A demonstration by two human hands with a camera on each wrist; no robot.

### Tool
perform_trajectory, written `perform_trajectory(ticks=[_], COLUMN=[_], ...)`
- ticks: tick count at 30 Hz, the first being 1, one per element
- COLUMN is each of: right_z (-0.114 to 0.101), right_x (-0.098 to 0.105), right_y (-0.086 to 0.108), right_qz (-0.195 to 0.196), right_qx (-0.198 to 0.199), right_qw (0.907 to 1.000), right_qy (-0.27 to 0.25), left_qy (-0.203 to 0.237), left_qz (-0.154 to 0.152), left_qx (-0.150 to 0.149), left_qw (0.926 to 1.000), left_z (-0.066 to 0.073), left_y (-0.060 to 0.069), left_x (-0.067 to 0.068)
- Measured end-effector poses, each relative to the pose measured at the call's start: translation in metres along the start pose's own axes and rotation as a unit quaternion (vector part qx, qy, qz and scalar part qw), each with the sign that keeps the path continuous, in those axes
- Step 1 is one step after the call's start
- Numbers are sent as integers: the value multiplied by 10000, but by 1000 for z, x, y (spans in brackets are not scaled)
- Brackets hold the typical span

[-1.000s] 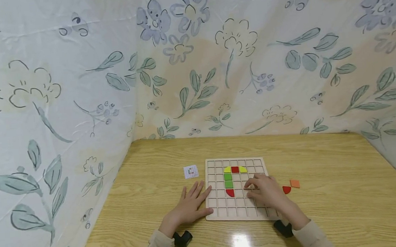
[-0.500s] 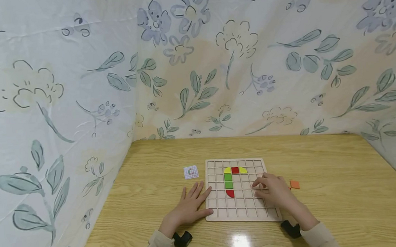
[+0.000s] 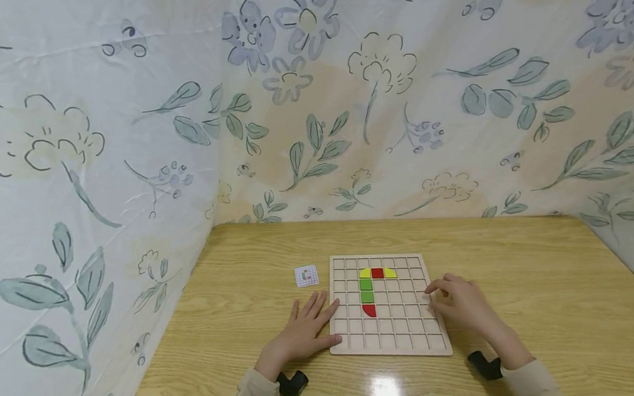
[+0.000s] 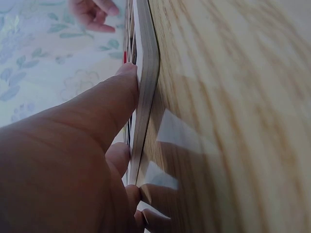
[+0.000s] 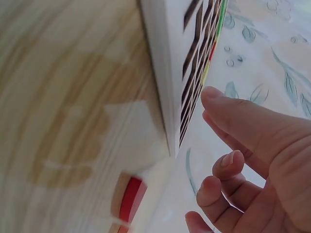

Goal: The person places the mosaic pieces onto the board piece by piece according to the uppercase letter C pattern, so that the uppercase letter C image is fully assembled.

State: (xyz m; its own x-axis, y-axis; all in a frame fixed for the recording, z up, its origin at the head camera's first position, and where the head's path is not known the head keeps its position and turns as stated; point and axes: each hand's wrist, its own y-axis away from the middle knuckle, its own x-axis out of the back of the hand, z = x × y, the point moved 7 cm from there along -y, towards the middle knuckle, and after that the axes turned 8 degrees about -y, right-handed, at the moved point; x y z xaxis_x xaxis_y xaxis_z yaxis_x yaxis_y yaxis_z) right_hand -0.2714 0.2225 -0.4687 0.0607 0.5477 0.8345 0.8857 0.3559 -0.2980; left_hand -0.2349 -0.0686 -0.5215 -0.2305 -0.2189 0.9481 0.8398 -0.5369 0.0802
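Note:
A wooden grid board lies flat on the table. In its cells sit two yellow rounded pieces either side of a red square, two green squares below the left one, and a red quarter-round piece at the bottom. My left hand lies spread, its fingertips and thumb on the board's left edge. Over the board's right edge hovers my right hand, fingers loosely bent, nothing between them. A loose red piece lies on the table below it in the right wrist view, hidden in the head view.
A small card printed with a grid pattern lies left of the board. Black wrist devices sit at both wrists. A floral cloth hangs around the wooden table at the back and sides.
My right hand has moved rightwards from over the board's middle to its right edge, covering the loose red and orange pieces. My left hand and the placed pieces have stayed put.

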Motion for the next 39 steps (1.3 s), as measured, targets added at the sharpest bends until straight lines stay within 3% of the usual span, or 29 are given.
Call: perform_trajectory(ticks=[12,39], right_z=[25,77], right_x=[17,37], right_y=[11,30], right_qz=[72,-341], right_qx=[-208,-734], right_qw=[9996,9967], right_qy=[183,111], left_qy=[-43,-21], left_qz=[-5,48], left_qx=[-7,-108], left_qw=[10000,9999], left_z=[-3,-4], left_y=[-1,0], left_x=[-4,-7])
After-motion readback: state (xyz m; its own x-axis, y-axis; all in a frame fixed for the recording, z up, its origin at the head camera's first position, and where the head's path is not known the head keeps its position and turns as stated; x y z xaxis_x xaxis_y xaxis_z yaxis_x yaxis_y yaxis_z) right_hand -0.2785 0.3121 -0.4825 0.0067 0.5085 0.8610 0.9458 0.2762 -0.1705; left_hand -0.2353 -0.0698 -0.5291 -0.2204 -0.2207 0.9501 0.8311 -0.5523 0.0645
